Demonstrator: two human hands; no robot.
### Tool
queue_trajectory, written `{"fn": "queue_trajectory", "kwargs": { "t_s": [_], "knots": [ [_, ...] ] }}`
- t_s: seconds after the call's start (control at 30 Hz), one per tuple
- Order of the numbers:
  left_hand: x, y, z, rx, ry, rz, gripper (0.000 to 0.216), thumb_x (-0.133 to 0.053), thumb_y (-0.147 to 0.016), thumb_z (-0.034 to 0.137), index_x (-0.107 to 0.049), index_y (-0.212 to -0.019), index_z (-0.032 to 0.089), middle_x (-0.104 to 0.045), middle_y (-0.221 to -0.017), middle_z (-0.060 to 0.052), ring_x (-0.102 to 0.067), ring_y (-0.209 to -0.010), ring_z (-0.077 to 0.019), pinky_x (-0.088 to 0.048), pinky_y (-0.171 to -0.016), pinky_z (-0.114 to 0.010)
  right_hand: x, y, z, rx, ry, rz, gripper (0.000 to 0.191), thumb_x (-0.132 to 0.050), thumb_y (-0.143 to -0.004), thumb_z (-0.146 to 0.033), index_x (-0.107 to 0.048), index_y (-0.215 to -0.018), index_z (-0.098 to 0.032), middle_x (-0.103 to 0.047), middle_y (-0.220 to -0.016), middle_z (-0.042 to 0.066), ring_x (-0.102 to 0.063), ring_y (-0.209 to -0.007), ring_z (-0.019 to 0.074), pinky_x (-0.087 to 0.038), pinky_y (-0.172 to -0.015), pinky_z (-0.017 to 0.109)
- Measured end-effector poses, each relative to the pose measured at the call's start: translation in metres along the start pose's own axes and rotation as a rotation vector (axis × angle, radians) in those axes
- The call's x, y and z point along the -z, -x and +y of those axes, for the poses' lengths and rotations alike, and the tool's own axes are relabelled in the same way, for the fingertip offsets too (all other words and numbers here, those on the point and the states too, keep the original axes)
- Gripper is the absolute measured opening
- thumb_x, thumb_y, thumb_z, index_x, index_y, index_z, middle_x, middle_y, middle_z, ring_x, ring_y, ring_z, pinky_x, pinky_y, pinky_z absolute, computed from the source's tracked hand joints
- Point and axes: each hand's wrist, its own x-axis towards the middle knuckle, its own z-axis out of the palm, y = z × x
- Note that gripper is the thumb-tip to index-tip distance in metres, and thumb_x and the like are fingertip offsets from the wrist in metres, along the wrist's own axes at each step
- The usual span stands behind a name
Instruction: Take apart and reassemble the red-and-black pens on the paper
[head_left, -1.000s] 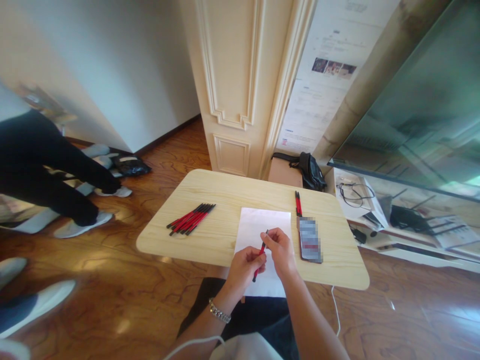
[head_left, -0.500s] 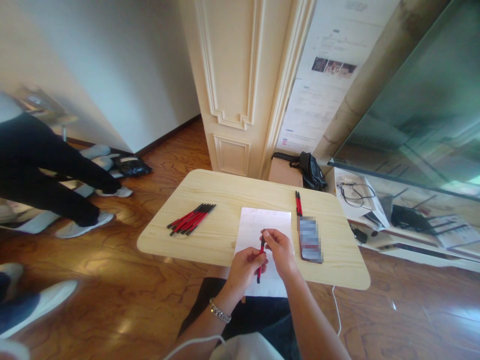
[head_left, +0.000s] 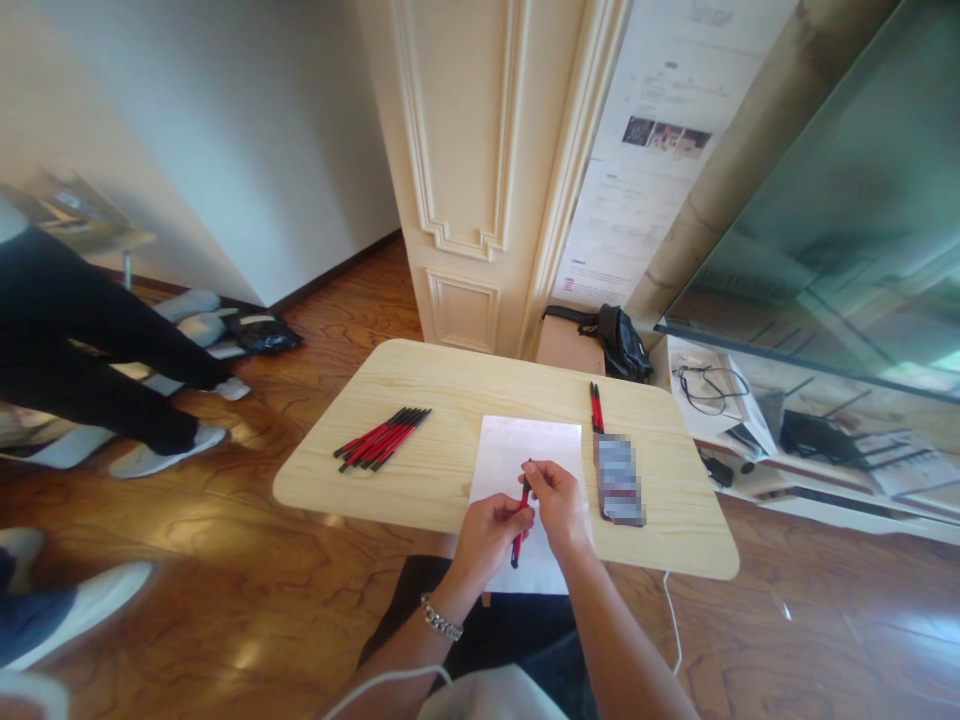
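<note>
Near the table's (head_left: 442, 375) left edge lies a pile of red-and-black pens (head_left: 384, 440), too overlapped to count. Over one white sheet (head_left: 529, 437) at the near edge, the left hand (head_left: 486, 530) pinches one pen (head_left: 517, 548) mid-barrel; the right hand (head_left: 559, 502) closes fingertips on its far end. Toward the far right corner lie two pens (head_left: 597, 408), just beyond one phone (head_left: 619, 485), its screen blurred.

Living room or office (unclear which): wood floor (head_left: 300, 590), moulded panelling (head_left: 476, 160), printed poster (head_left: 656, 185).
</note>
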Motion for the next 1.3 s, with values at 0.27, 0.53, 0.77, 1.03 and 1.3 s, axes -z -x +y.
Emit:
{"fn": "queue_trajectory", "kwargs": {
  "t_s": [0.27, 0.53, 0.77, 1.03, 1.3],
  "knots": [
    [0.003, -0.008, 0.029, -0.044, 0.33, 0.081, 0.028, -0.07, -0.074, 0.036, -0.064, -0.091, 0.014, -0.072, -0.085, -0.009, -0.067, -0.087, -0.0212, -0.05, -0.084, -0.035, 0.018, 0.011, 0.0, 0.099, 0.021, -0.033, 0.033, -0.058, -0.082, -0.047, -0.061, -0.101, -0.02, -0.065, -0.082, 0.004, -0.058, -0.072, 0.0165, -0.044, -0.061, 0.028],
    [-0.012, -0.008, 0.033, -0.033, 0.592, 0.001, 0.023, -0.07, -0.076, 0.034, -0.065, -0.084, 0.012, -0.071, -0.09, -0.011, -0.065, -0.088, -0.0214, -0.05, -0.084, -0.037, -0.002, 0.033, 0.009, -0.023, -0.531, 0.011, 0.016, -0.065, -0.08, -0.033, -0.061, -0.091, -0.021, -0.062, -0.08, 0.0, -0.054, -0.065, 0.0112, -0.044, -0.065, 0.027],
    [-0.005, -0.005, 0.02, -0.006, 0.239, -0.038, 0.038, -0.077, -0.067, 0.026, -0.067, -0.102, 0.014, -0.07, -0.102, -0.011, -0.063, -0.098, -0.0233, -0.047, -0.087, -0.034, 0.015, -0.007, -0.013, -0.05, -0.941, 0.176, 0.019, -0.062, -0.082, -0.042, -0.055, -0.084, -0.025, -0.056, -0.073, -0.004, -0.057, -0.067, 0.0105, -0.048, -0.066, 0.027],
    [0.019, -0.005, 0.005, -0.026, 0.041, 0.073, 0.028, -0.073, -0.07, 0.032, -0.068, -0.092, 0.016, -0.071, -0.087, -0.007, -0.064, -0.082, -0.0187, -0.048, -0.074, -0.028, 0.042, -0.038, -0.013, -0.173, -1.128, -0.07, 0.029, -0.052, -0.084, -0.048, -0.051, -0.073, -0.021, -0.031, -0.051, -0.009, -0.027, -0.039, 0.0059, -0.021, -0.035, 0.019],
    [0.035, -0.014, 0.005, -0.126, -0.092, 0.113, 0.026, -0.07, -0.072, 0.033, -0.067, -0.091, 0.017, -0.071, -0.085, -0.006, -0.065, -0.08, -0.0187, -0.05, -0.073, -0.028, 0.042, -0.044, -0.012, -0.193, -1.152, -0.101, 0.029, -0.053, -0.082, -0.048, -0.052, -0.075, -0.021, -0.031, -0.051, -0.009, -0.025, -0.038, 0.0058, -0.02, -0.034, 0.019]
  ]
}}
